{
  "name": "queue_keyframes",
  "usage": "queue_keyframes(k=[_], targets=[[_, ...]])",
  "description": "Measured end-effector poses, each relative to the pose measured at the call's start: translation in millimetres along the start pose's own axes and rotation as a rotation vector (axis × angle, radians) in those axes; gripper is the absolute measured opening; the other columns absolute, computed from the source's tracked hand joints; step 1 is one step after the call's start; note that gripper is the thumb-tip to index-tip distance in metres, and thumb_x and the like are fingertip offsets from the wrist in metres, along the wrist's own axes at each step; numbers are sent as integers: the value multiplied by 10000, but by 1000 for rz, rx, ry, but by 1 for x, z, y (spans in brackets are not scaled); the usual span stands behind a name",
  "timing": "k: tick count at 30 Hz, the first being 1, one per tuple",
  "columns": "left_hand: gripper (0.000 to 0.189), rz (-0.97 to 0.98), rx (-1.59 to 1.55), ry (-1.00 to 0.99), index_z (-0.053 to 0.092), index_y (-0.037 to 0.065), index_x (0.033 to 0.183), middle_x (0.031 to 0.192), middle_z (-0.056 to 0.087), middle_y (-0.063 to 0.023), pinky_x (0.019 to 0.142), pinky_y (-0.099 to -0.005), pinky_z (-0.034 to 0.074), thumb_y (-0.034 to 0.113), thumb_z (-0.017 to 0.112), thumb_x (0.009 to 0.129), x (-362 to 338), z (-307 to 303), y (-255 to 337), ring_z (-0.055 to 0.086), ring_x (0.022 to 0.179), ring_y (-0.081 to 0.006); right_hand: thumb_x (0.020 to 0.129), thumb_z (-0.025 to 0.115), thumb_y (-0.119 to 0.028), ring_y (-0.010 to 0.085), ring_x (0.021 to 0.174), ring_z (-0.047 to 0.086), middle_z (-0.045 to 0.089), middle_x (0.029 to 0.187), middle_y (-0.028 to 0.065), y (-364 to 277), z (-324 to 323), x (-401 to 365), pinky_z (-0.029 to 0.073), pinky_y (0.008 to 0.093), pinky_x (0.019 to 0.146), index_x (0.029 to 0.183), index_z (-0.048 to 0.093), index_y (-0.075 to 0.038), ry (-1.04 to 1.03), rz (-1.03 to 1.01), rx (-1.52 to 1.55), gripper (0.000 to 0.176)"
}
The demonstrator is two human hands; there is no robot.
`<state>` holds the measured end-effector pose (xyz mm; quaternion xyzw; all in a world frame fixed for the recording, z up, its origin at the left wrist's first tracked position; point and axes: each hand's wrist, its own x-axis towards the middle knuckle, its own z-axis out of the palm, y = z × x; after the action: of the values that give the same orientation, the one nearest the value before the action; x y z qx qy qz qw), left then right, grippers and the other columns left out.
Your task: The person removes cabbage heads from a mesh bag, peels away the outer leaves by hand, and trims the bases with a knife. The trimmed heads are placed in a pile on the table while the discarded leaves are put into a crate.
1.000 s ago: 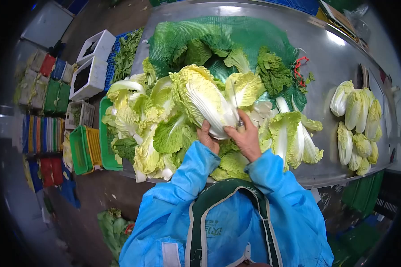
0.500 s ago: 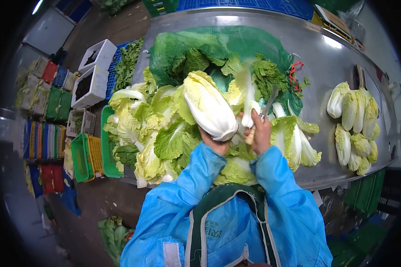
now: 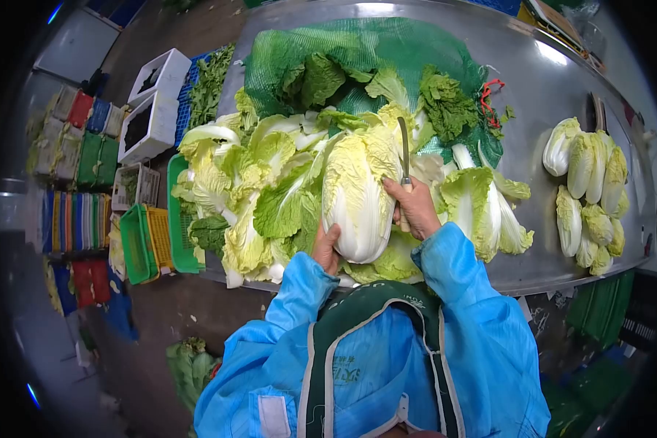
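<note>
A large napa cabbage (image 3: 359, 193) stands between my hands, its white base toward me and its yellow leafy end away. My left hand (image 3: 327, 248) grips its lower left side, fingers partly hidden. My right hand (image 3: 414, 208) is wrapped round the light handle of a knife (image 3: 404, 150) at the cabbage's right side, with the curved blade pointing away from me. Loose leaves (image 3: 270, 197) lie to the left, and more leaves (image 3: 482, 208) lie to the right. Behind them is a green mesh bag (image 3: 372, 47) with dark green leaves at its opening.
Several whole cabbages (image 3: 593, 168) lie at the right of the metal table (image 3: 533, 146). At the left are a green crate (image 3: 179, 219), white boxes (image 3: 150, 128) and a yellow basket (image 3: 158, 237). Leafy greens (image 3: 190, 369) are below the table's near edge.
The cabbage has turned from a slant to nearly straight. My left hand moved from beneath its base to its left side. The knife now points more directly away, and the leaf by it has left my right hand.
</note>
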<state>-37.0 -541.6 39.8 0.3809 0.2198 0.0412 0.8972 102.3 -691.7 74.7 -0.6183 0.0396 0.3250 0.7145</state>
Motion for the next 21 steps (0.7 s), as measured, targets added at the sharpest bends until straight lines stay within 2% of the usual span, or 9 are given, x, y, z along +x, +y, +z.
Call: queue_keyframes(k=[2,5,9,10,12,15,16,19,21], targets=[[806,65,147,63,331,39,1350,1247,513,-154,975,-410,429,171,759,680,6,7,12,516,1153,-280,840,674,-234,70,375,469,593,613,32,-4,9,-2,378,206,341,922,573,-15,8,-101,-20,255],[756,124,174,59,346,29,1344,1214,539,-158,976,-408,429,115,715,691,16,7,7,523,1144,-290,837,675,-229,68,381,478,596,620,28,-23,17,-12,376,204,339,912,574,-18,107,-209,-21,246],[775,-24,-517,-4,340,25,1373,1259,527,-140,1007,-442,411,236,725,734,32,-7,4,514,1157,-311,820,684,-220,82,406,513,616,658,41,-27,-17,-6,395,200,354,889,578,-33,230,-246,195,225],[764,87,-427,-89,361,76,1380,1350,473,-128,1035,-455,382,401,691,773,38,-11,3,480,1214,-303,815,687,-221,88,422,522,625,687,52,-16,-30,1,402,206,365,904,584,-27,257,-189,220,238],[764,120,-511,-164,366,90,1381,1356,468,-117,1042,-476,368,419,688,771,44,-13,14,467,1223,-309,803,694,-224,101,453,539,642,746,75,23,-57,21,415,218,389,935,595,-14,305,-75,271,267],[764,159,-635,-278,373,111,1382,1364,462,-101,1052,-508,346,447,683,769,49,-16,29,448,1238,-316,781,708,-239,183,607,613,658,832,119,65,-87,38,484,286,527,1082,564,56,301,-271,-418,445],[764,169,-678,-315,376,119,1382,1367,459,-96,1055,-518,339,456,681,768,50,-16,32,441,1243,-319,760,728,-269,203,716,622,656,955,154,46,-78,25,495,303,629,1146,543,58,281,-355,-649,539],[797,196,-647,-303,374,112,1381,1364,458,-102,1053,-543,337,404,737,733,41,0,44,438,1241,-334,749,739,-285,150,698,596,641,995,142,-17,-25,-4,480,271,600,1165,546,39,262,-302,-476,561],[825,139,-605,-262,367,101,1381,1359,460,-116,1050,-544,342,382,762,713,40,5,42,445,1233,-338,749,748,-296,107,666,560,623,1018,127,-53,13,-21,446,239,547,1163,550,37,16,-83,-133,566]])
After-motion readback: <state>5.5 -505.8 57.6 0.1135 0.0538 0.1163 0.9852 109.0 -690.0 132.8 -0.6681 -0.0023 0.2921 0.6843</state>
